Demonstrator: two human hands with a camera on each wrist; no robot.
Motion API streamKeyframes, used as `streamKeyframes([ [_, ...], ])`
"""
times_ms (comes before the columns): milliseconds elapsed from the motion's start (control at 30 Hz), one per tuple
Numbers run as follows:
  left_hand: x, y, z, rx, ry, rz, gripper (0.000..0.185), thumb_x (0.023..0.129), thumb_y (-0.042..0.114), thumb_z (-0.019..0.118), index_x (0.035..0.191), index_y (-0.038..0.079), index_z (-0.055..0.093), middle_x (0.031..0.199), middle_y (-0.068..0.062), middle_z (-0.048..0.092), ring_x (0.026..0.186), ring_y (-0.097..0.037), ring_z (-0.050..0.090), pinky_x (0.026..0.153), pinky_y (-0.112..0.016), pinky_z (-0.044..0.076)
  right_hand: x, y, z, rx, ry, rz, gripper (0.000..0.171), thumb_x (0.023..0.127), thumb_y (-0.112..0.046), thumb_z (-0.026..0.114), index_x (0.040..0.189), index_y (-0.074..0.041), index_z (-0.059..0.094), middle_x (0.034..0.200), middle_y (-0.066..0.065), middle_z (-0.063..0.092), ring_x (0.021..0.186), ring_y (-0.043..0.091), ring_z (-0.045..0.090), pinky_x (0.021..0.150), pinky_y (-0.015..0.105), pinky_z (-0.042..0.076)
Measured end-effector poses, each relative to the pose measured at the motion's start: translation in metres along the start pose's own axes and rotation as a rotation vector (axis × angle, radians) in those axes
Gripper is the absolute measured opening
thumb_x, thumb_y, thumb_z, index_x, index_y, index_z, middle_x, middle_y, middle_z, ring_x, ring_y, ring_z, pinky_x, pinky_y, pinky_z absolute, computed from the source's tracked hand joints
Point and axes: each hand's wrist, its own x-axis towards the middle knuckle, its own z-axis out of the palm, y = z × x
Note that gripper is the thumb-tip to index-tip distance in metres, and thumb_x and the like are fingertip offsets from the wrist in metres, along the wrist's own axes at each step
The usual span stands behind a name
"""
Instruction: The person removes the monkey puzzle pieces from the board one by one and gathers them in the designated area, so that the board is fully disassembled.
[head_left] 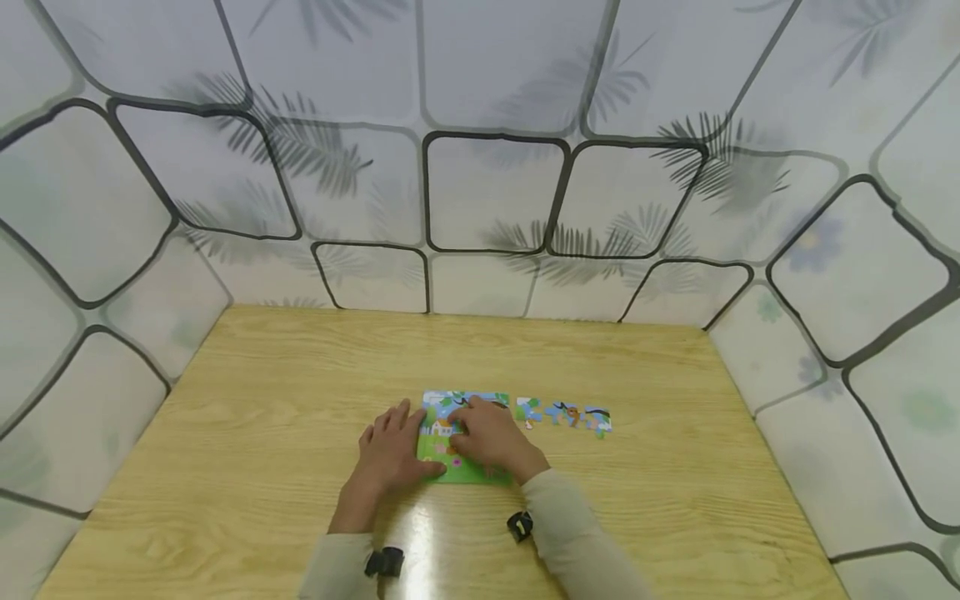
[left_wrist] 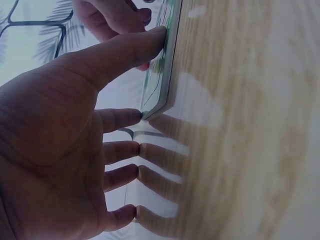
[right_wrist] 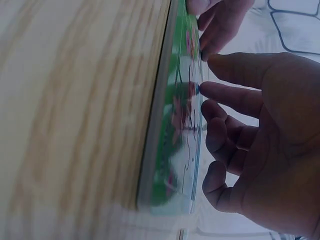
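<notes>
A puzzle board [head_left: 468,477] with a green meadow, a house and blue sky lies flat on the table. My left hand [head_left: 390,454] is at its left side, fingers spread; the thumb [left_wrist: 142,45] rests on the board near its lower left edge and the fingertips reach the table beside it. Over the board's middle and right is my right hand [head_left: 491,435]. Its index finger [right_wrist: 232,97] is extended and touches the picture, the thumb is close by, and the other fingers are bent. Part of the picture is hidden beneath this hand.
Right of the board lie several loose puzzle pieces: a blue-green one [head_left: 528,408], joined-looking ones with a brown animal [head_left: 573,414], and one with a dark branch [head_left: 598,418]. The wooden table [head_left: 300,375] meets patterned fabric walls [head_left: 487,200] behind and at both sides.
</notes>
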Motion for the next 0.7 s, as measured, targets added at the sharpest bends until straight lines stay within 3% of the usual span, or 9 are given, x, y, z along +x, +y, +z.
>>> streamKeyframes([
  [100, -0.001, 0.0, 0.0, -0.008, -0.003, -0.003, 0.091, 0.075, 0.051, 0.076, 0.148, 0.01, 0.04, 0.158, -0.018, 0.026, 0.143, -0.044, 0.025, 0.109, -0.069, 0.022, 0.003, -0.004, 0.003, -0.034, 0.0, 0.006, 0.033, 0.091, -0.036, 0.062, 0.12, -0.02, 0.068, 0.11, -0.003, 0.062, 0.097, 0.011, 0.058, 0.086, 0.04, 0.05],
  [267, 0.0, 0.0, 0.0, -0.012, -0.003, 0.001, 0.091, 0.075, 0.051, 0.076, 0.148, 0.01, 0.04, 0.158, -0.018, 0.025, 0.143, -0.044, 0.024, 0.109, -0.069, 0.021, 0.005, -0.01, 0.004, -0.054, 0.01, 0.024, 0.037, 0.088, -0.035, 0.067, 0.12, -0.016, 0.066, 0.108, -0.001, 0.061, 0.092, 0.012, 0.06, 0.078, 0.031, 0.053],
  [500, 0.001, 0.0, 0.002, -0.003, -0.009, -0.004, 0.092, 0.075, 0.053, 0.075, 0.148, 0.011, 0.039, 0.159, -0.017, 0.024, 0.143, -0.043, 0.024, 0.109, -0.069, 0.022, 0.005, -0.014, 0.003, 0.079, -0.019, 0.094, 0.036, 0.088, -0.031, 0.069, 0.12, -0.014, 0.063, 0.11, 0.0, 0.057, 0.09, 0.013, 0.059, 0.079, 0.03, 0.052],
  [700, 0.0, 0.0, 0.0, -0.009, -0.005, -0.003, 0.091, 0.076, 0.052, 0.075, 0.148, 0.011, 0.039, 0.159, -0.017, 0.024, 0.144, -0.043, 0.024, 0.109, -0.069, 0.021, 0.005, -0.015, 0.001, 0.141, -0.018, 0.102, 0.03, 0.088, -0.027, 0.071, 0.113, -0.018, 0.058, 0.098, -0.005, 0.057, 0.082, 0.008, 0.054, 0.07, 0.026, 0.047],
])
